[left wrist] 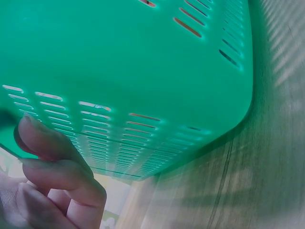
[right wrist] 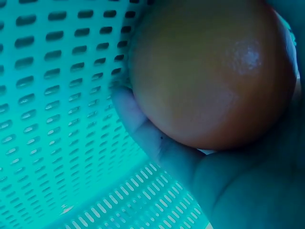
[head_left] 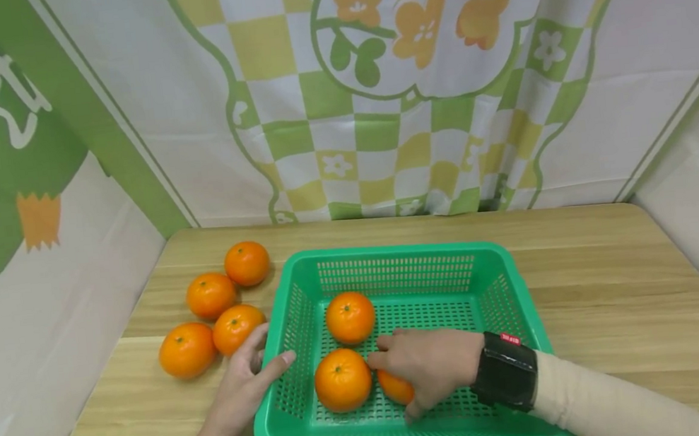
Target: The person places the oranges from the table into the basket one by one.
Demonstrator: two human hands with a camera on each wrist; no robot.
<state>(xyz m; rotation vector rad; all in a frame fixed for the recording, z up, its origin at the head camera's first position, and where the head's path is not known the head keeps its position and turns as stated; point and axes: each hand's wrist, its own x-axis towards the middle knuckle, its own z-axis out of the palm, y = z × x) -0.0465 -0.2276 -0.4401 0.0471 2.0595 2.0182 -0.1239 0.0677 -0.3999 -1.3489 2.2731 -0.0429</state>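
A green plastic basket (head_left: 391, 250) with slotted walls stands on the table. My left hand (head_left: 242, 387) grips its left rim, thumb over the top and fingers bent against the outside wall, as the left wrist view also shows. Inside the basket my right hand (head_left: 431, 360) holds an orange (head_left: 396, 386) from above, hiding much of it in the head view. The right wrist view shows the thumb and palm curved round this orange (right wrist: 209, 71), close to the slotted basket. To its left lie a front orange (head_left: 342, 381) and a rear orange (head_left: 350, 317).
Several more oranges (head_left: 187, 350) lie on the wooden table (head_left: 625, 288) left of the basket, the closest one beside my left fingers. A patterned curtain (head_left: 373, 137) hangs behind the table's back edge, with printed cloth at the left side too.
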